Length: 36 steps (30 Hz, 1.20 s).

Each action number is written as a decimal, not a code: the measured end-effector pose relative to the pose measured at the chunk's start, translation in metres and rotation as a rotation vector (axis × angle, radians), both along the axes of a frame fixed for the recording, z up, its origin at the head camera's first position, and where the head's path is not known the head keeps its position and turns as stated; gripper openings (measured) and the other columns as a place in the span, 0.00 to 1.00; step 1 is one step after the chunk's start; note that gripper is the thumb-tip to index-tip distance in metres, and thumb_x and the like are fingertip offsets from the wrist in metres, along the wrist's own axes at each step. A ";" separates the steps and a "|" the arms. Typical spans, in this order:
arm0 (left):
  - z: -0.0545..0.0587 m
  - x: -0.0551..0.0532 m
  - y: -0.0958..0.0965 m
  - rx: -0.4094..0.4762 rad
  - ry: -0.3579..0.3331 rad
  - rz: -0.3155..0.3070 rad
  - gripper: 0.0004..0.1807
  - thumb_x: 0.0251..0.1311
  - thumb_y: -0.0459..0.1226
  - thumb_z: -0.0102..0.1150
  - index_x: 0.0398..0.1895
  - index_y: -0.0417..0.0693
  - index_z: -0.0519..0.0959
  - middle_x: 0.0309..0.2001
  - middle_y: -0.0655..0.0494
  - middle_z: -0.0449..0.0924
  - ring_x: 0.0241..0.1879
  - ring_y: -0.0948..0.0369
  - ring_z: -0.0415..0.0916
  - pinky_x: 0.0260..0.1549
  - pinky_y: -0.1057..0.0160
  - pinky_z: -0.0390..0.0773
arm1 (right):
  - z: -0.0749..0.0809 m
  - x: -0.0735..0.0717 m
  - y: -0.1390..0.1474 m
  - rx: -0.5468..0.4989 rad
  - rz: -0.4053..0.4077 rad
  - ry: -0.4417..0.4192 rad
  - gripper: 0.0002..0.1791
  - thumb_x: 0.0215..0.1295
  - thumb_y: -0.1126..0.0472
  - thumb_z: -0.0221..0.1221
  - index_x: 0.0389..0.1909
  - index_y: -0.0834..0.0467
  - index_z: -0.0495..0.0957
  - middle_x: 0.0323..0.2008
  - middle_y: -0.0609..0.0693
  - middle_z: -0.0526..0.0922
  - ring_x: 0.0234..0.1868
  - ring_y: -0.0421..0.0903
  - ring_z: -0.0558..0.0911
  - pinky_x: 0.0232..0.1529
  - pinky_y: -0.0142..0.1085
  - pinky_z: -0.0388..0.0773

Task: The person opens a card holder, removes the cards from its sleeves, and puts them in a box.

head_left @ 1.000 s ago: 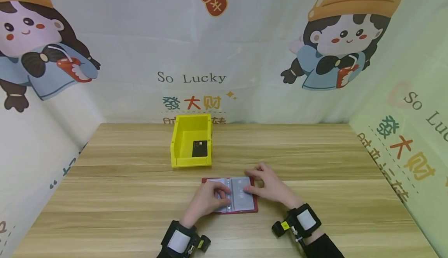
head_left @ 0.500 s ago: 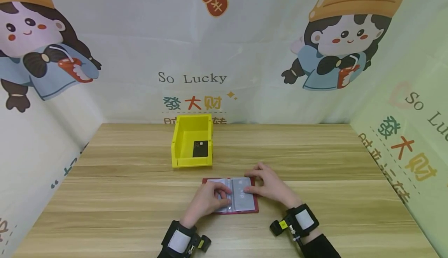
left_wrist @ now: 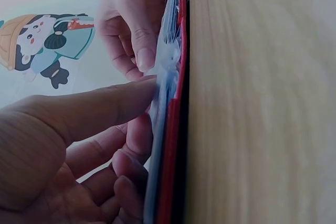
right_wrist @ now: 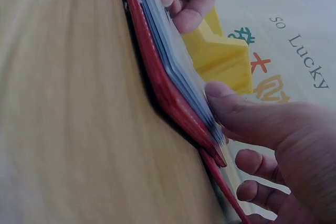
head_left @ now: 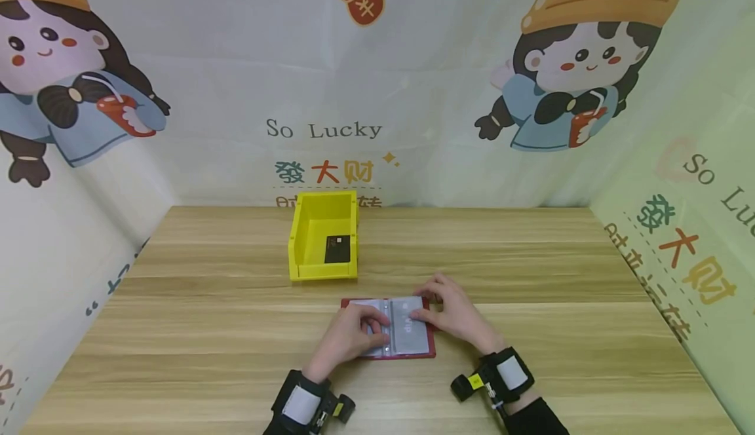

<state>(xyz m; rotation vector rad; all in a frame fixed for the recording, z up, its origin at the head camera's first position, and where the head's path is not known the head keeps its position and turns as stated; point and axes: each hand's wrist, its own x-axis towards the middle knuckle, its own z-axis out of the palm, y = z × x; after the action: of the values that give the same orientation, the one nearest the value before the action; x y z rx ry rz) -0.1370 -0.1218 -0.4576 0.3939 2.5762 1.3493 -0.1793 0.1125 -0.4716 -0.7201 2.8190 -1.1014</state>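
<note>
A small red card holder [head_left: 409,342] lies spread flat on the table, its clear plastic sleeves showing on both halves. Over its left half rests my left hand [head_left: 347,335], with the thumb and fingers touching the sleeves near the central fold. The thumb of my right hand [head_left: 457,312] presses on the right-hand sleeves; its other fingers are bent loosely beyond the far right edge. In the right wrist view, a gap shows between those fingertips and the red cover [right_wrist: 157,85]. The left hand covers much of the left half.
Behind the card holder, slightly left, stands a yellow bin [head_left: 321,271] with a black card [head_left: 338,249] lying inside. The wooden table [head_left: 507,251] ends at a printed cloth backdrop [head_left: 425,107] at the back and sides.
Both hands keep nearly the same places on the card holder. The right wrist has shifted slightly left, and pale lettering on the right-hand sleeve now shows more clearly.
</note>
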 end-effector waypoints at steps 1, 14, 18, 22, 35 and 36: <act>0.000 0.000 0.000 0.000 0.003 -0.001 0.10 0.52 0.33 0.73 0.37 0.39 0.85 0.26 0.57 0.77 0.22 0.65 0.67 0.21 0.72 0.62 | 0.000 0.000 0.000 -0.007 -0.010 0.007 0.19 0.59 0.52 0.71 0.48 0.56 0.84 0.41 0.45 0.77 0.42 0.41 0.72 0.45 0.35 0.68; 0.002 -0.002 0.000 -0.015 0.011 -0.001 0.11 0.51 0.32 0.73 0.38 0.39 0.85 0.26 0.57 0.78 0.22 0.65 0.67 0.21 0.72 0.63 | -0.012 0.016 -0.003 -0.100 -0.103 0.099 0.09 0.59 0.55 0.70 0.36 0.55 0.84 0.34 0.44 0.78 0.37 0.39 0.71 0.42 0.33 0.65; 0.002 -0.002 0.000 -0.020 0.012 0.005 0.09 0.52 0.32 0.72 0.37 0.40 0.85 0.27 0.57 0.77 0.23 0.64 0.67 0.22 0.72 0.62 | -0.015 0.025 -0.009 -0.124 -0.126 0.177 0.06 0.61 0.56 0.69 0.31 0.53 0.83 0.30 0.43 0.77 0.36 0.39 0.70 0.47 0.39 0.60; 0.001 -0.002 0.000 -0.035 0.022 0.016 0.06 0.58 0.34 0.69 0.37 0.42 0.86 0.28 0.57 0.77 0.24 0.64 0.67 0.23 0.72 0.63 | -0.019 0.034 -0.015 -0.194 -0.165 0.192 0.06 0.62 0.57 0.67 0.27 0.52 0.83 0.29 0.41 0.77 0.37 0.38 0.71 0.46 0.39 0.57; 0.001 -0.001 -0.001 -0.015 0.022 0.041 0.10 0.68 0.40 0.60 0.37 0.44 0.86 0.30 0.55 0.81 0.30 0.63 0.70 0.30 0.70 0.67 | -0.028 0.046 -0.023 -0.408 -0.014 0.292 0.13 0.71 0.68 0.53 0.27 0.56 0.81 0.30 0.45 0.78 0.37 0.36 0.72 0.41 0.33 0.66; 0.001 -0.001 -0.001 -0.006 0.032 0.049 0.10 0.68 0.40 0.60 0.37 0.44 0.86 0.31 0.55 0.82 0.31 0.63 0.71 0.30 0.70 0.68 | -0.028 0.047 -0.024 -0.407 -0.001 0.284 0.14 0.71 0.69 0.52 0.29 0.56 0.83 0.31 0.46 0.79 0.38 0.36 0.73 0.42 0.33 0.66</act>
<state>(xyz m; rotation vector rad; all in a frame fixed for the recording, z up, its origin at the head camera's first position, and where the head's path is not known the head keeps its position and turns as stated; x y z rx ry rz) -0.1379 -0.1224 -0.4569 0.3570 2.6318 1.3613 -0.1322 0.0890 -0.4996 -0.9701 2.8384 -1.7285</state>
